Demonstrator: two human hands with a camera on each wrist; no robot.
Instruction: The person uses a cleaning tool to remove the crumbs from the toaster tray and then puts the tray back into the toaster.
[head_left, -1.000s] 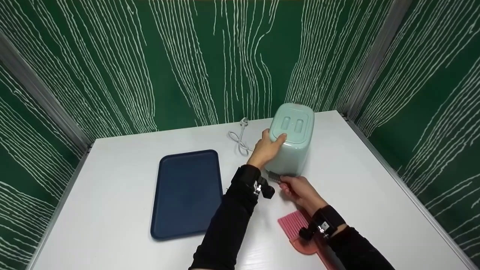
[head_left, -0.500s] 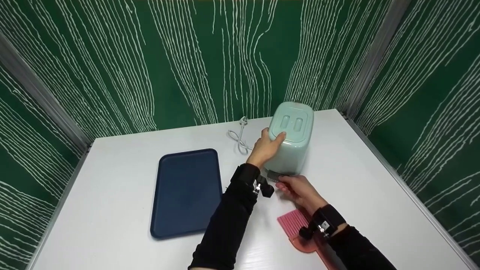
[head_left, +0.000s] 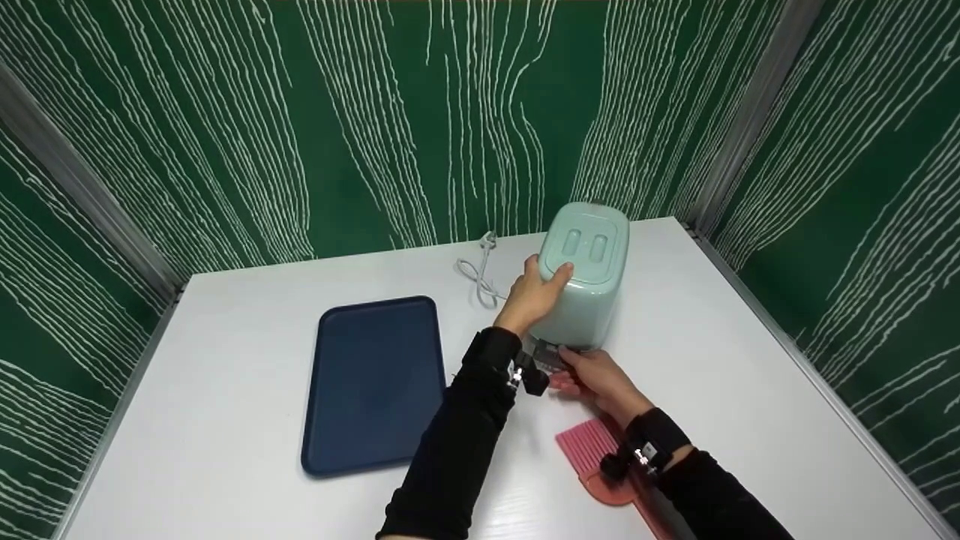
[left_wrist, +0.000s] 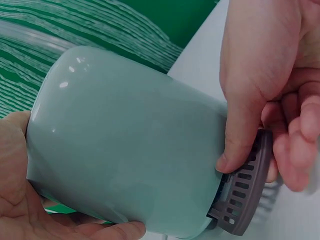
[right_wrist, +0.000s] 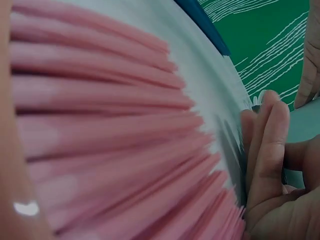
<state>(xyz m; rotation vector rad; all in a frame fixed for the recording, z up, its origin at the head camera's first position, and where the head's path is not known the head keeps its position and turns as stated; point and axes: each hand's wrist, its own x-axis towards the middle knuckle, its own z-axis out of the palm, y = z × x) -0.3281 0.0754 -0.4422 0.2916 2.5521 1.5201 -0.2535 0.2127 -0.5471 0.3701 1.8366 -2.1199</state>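
Appliance (head_left: 577,311), boxy, glossy mint-green, centre-right, looks slippery. Left hand (head_left: 532,298) grips wide, sensibly; right hand (head_left: 600,381) pinches grey slotted tray (left_wrist: 255,192).

From my remote post, I see a navy tray (head_left: 371,390) left of center, a pink-bristled brush (head_left: 586,448) at lower right and white-streaked green walls (head_left: 352,112) across the top.

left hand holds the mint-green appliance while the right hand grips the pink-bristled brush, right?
Not the pink-bristled brush: the left wrist view shows the right hand pinching the dark slotted piece, while the left hand holds the mint-green appliance.
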